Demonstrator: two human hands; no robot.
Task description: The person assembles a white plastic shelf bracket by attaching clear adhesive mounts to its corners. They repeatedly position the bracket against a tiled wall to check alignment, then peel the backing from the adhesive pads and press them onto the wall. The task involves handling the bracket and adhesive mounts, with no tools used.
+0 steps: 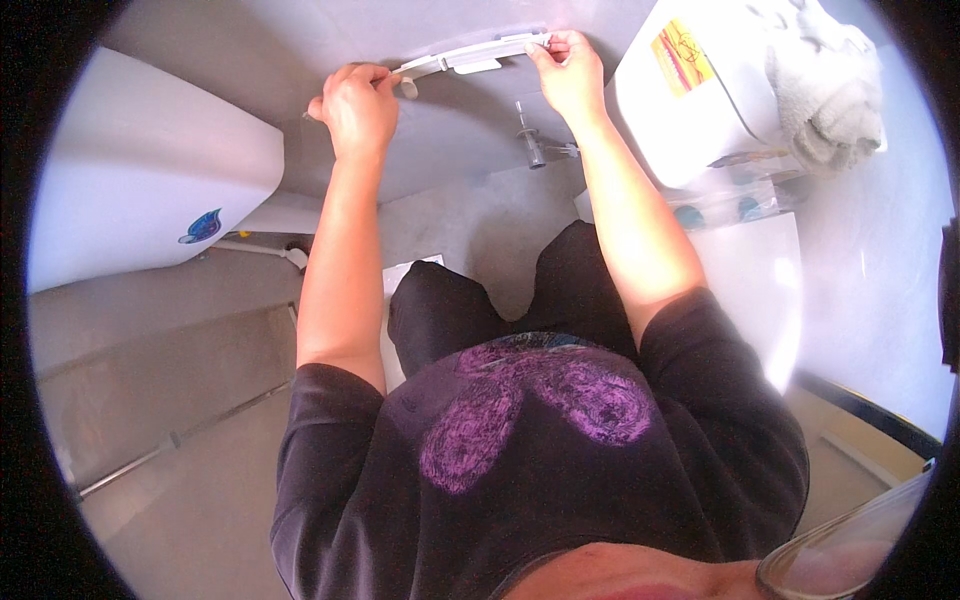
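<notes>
A long, thin white bar (470, 53) runs across the grey wall at the top of the view, with a flat white tab hanging below its middle. My right hand (570, 75) pinches its right end between thumb and fingers. At the other end, my left hand (357, 105) is closed, its fingertips against the bar. A small pale cylinder (409, 88) sits under that end, close to my left fingertips. How the bar meets the wall I cannot make out. Both arms are stretched forward.
A metal wall fitting (533, 148) sits below the bar. White furniture with a blue leaf-shaped sticker (201, 226) stands left. On the right are a white box (690, 95), a grey towel (825, 95) and clear plastic packaging (735, 205). A metal rail (130, 465) is lower left.
</notes>
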